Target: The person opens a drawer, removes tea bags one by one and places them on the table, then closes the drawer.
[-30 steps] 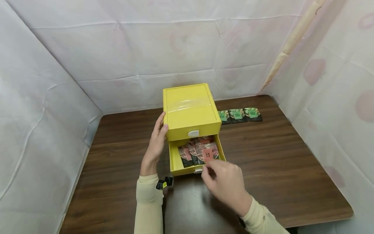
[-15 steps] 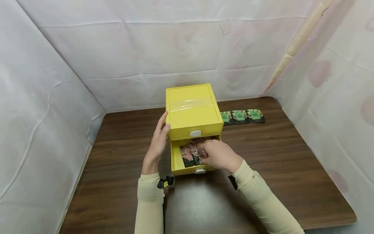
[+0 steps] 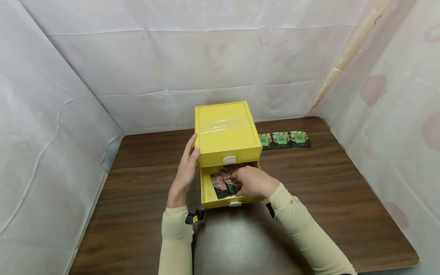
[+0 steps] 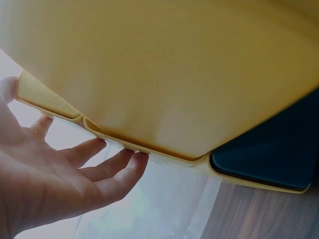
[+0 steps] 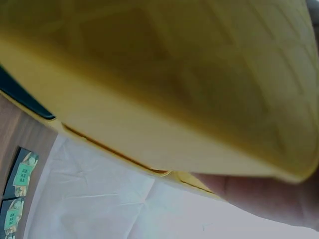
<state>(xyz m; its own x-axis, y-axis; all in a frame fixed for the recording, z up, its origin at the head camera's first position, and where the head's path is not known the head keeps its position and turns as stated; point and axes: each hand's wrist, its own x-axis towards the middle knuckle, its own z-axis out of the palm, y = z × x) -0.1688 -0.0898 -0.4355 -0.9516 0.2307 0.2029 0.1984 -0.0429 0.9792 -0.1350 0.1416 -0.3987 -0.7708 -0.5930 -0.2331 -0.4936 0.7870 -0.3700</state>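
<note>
A small yellow two-drawer box (image 3: 225, 130) stands on the table, its lower drawer (image 3: 207, 191) pulled out. Several dark sachets with red labels (image 3: 220, 183) lie overlapping inside that drawer. My right hand (image 3: 256, 182) reaches in from the right, its thumb and fingers bent around a red-labelled sachet and hiding most of it. Against the box's left side rests my left hand (image 3: 183, 172), thumb near the front corner. In the left wrist view, the fingertips (image 4: 137, 162) of that hand touch the box's edge.
Three sachets with green labels (image 3: 282, 139) lie in a row on the table right of the box. White handles (image 3: 229, 159) sit on the drawer fronts. Pale sheeting (image 3: 165, 65) hangs behind and at both sides of the brown table (image 3: 134, 214).
My right hand has moved from in front of the drawer up and into it, over the red-labelled sachets. The left hand has stayed against the box.
</note>
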